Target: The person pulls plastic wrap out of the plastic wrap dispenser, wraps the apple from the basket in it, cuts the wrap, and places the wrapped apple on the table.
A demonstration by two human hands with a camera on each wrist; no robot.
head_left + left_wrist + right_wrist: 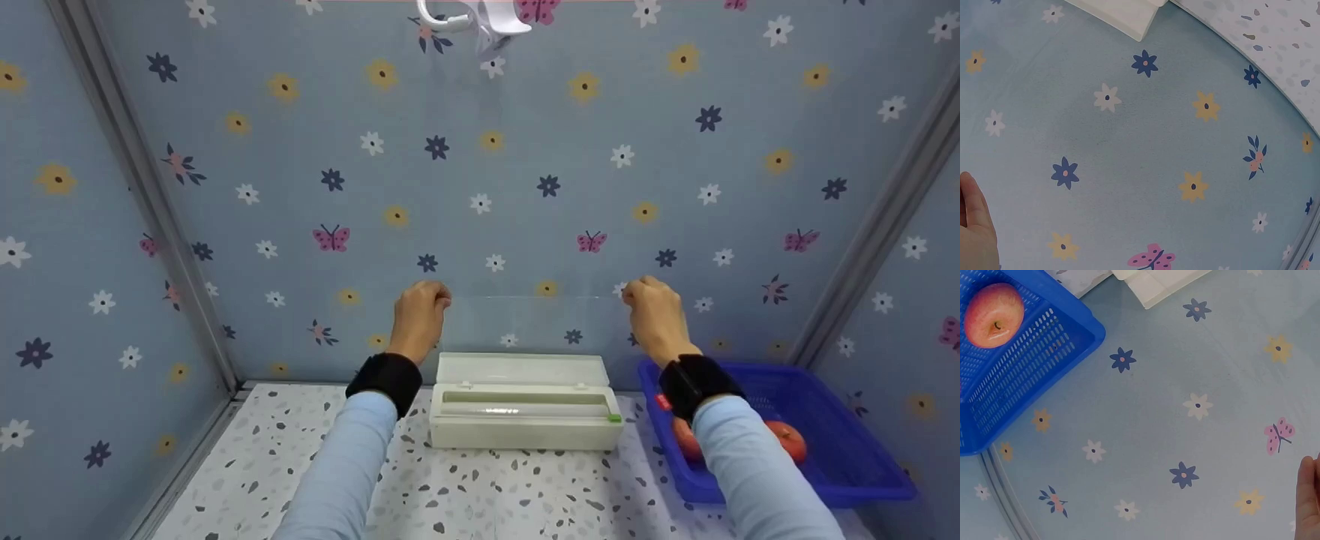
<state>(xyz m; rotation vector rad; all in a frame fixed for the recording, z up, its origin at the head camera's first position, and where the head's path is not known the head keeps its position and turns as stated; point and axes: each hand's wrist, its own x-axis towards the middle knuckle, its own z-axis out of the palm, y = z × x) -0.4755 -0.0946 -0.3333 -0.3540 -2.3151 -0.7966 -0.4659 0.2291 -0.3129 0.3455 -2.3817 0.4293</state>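
Between my two raised hands hangs a clear sheet of cling film (536, 298), its upper edge showing as a faint straight line in the head view. My left hand (421, 315) pinches one end of that edge with curled fingers. The other end is pinched by my right hand (655, 313). Below and between them, a white cling film dispenser (525, 433) stands on the table with its lid up and a roll (517, 409) inside. Only part of the left hand (977, 225) and of the right hand (1307, 500) shows in the wrist views.
At the right, a blue plastic basket (862, 457) holds red apples (787, 441), partly hidden by my right forearm. The speckled table (300, 442) meets a flower-patterned wall (487, 172) behind the dispenser. A white hook-like fitting (495, 22) is high on that wall.
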